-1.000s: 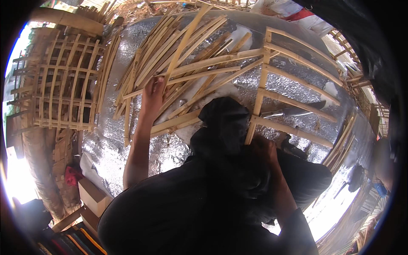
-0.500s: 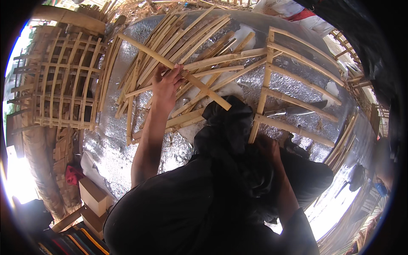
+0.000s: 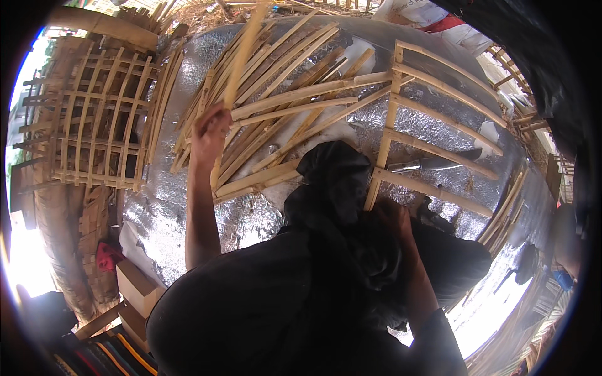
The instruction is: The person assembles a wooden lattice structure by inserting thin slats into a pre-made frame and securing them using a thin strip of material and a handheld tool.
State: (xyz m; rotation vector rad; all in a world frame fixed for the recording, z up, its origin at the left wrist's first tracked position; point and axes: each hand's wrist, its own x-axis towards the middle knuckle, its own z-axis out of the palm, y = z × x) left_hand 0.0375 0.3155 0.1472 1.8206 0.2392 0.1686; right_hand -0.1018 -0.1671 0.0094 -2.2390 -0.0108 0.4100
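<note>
We've a bamboo strip [image 3: 242,56] clamped in our left hand [image 3: 212,130], left of the bamboo frame [image 3: 392,109]. Right hand [image 3: 395,217] by frame's near end; can't tell its grip. Probably strip positioning; next move needs long-end clearance.

Tan strip [image 3: 242,59], silver sheet [image 3: 169,227], black clothing [image 3: 244,301].

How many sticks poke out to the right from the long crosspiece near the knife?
5: the top stick, second stick below it, middle stick, fourth stick beside the knife, and bottom stick, nearest the right hand. None looks hidden.
</note>
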